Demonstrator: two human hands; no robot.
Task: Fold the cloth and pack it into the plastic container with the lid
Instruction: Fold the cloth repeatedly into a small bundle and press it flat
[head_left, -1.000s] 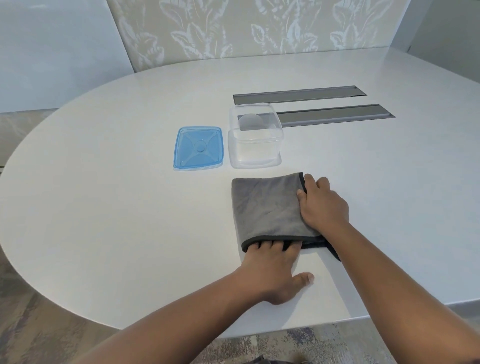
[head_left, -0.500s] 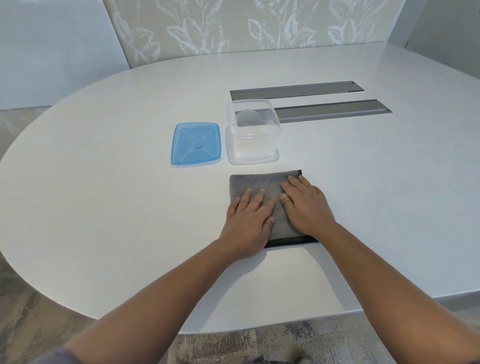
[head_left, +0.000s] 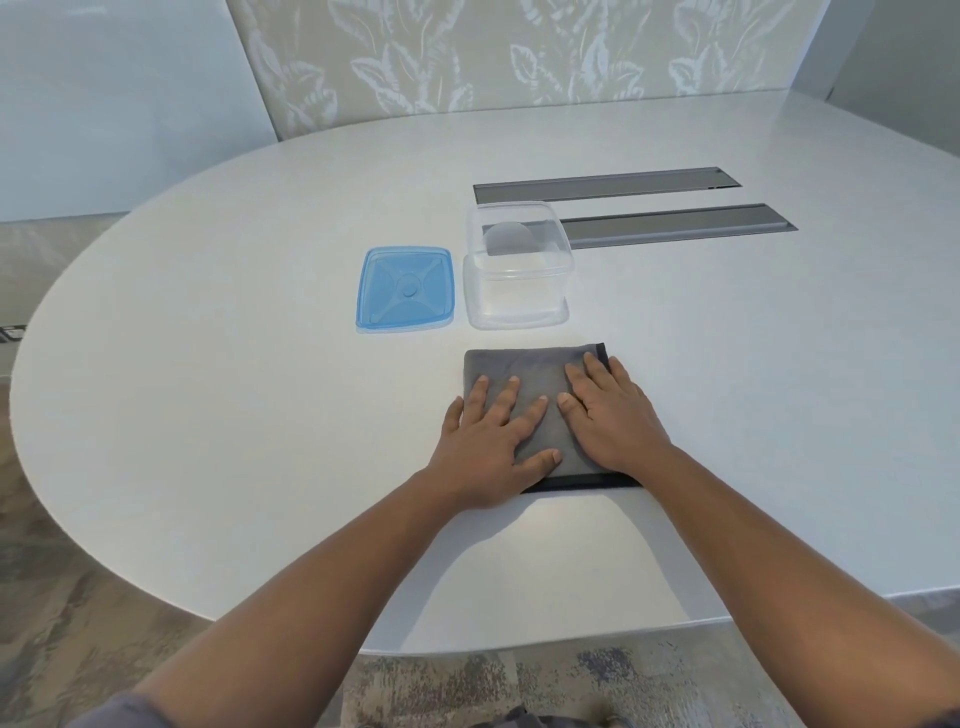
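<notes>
As they press the cloth (head_left: 535, 371), both hands (head_left: 550, 431) flat.

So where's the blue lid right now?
In the head view the blue lid lies flat on the white table, just left of the clear container, beyond the grey cloth.

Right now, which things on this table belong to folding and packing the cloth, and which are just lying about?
Part of the job:
- grey cloth, folded, pressed flat by the left hand and right hand
- clear plastic container, open
- blue lid, lying beside the container

Just there:
- two grey strips set into the table
</notes>
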